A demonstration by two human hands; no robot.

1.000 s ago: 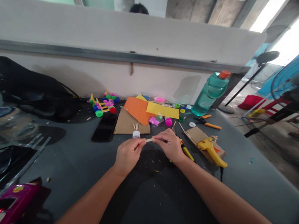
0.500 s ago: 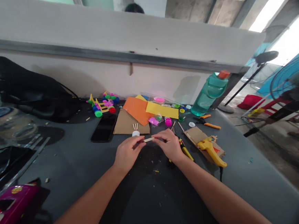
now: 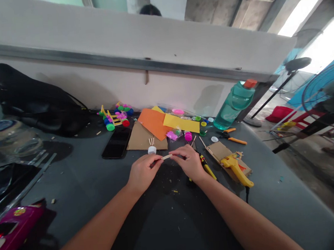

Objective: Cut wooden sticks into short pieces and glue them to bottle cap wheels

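Between my two hands is a short, pale wooden stick point(image 3: 166, 156), held level above the dark table. My left hand point(image 3: 143, 173) pinches its left end with thumb and forefinger. At the other end, the fingertips of my right hand point(image 3: 189, 162) close on it the same way. Just beyond my left hand stands a white bottle cap point(image 3: 152, 150), with several short wooden sticks point(image 3: 151, 141) behind it on brown cardboard point(image 3: 133, 140). A yellow-and-black cutter point(image 3: 207, 167) lies partly hidden by my right hand.
A yellow glue gun point(image 3: 236, 169) rests on cardboard at right, near orange-handled pliers point(image 3: 237, 140). Behind are a green bottle point(image 3: 233, 106), orange paper point(image 3: 152, 123) and colourful small toy cars point(image 3: 115, 118). A phone point(image 3: 116, 143) and a magenta device point(image 3: 21, 225) lie left.
My left hand has shifted down slightly, so more of the white cap shows. The stick is still held between both hands.
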